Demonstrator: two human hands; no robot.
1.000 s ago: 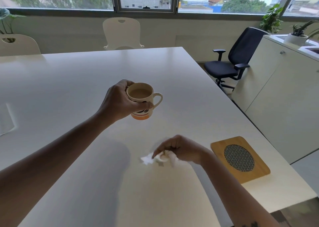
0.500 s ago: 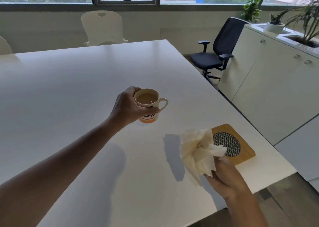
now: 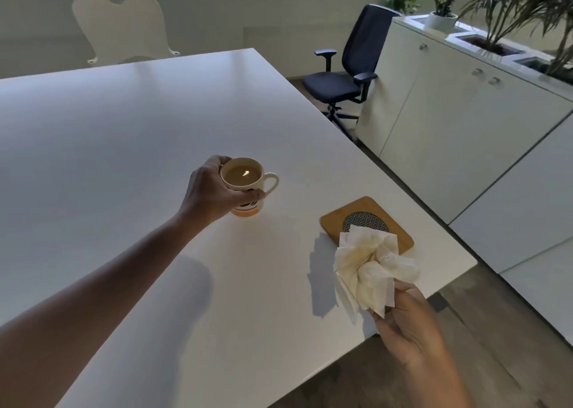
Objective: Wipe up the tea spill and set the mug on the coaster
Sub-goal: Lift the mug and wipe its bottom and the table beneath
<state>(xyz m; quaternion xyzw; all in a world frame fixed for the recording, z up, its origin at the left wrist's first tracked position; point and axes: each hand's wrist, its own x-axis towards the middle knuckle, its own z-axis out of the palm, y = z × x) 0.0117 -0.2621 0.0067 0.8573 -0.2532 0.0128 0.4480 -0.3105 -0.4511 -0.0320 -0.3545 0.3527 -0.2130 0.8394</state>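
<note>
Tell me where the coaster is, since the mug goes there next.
In the head view the wooden coaster lies on the white table near its right edge, right of the mug and partly behind the crumpled tissue.

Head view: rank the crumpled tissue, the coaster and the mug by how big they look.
1. Crumpled tissue, though it is raised nearer the camera, so unsure.
2. Coaster, partly hidden behind it.
3. Mug.

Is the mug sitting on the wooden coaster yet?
No, the left hand grips the mug over the bare white table, well to the left of the coaster.
</note>
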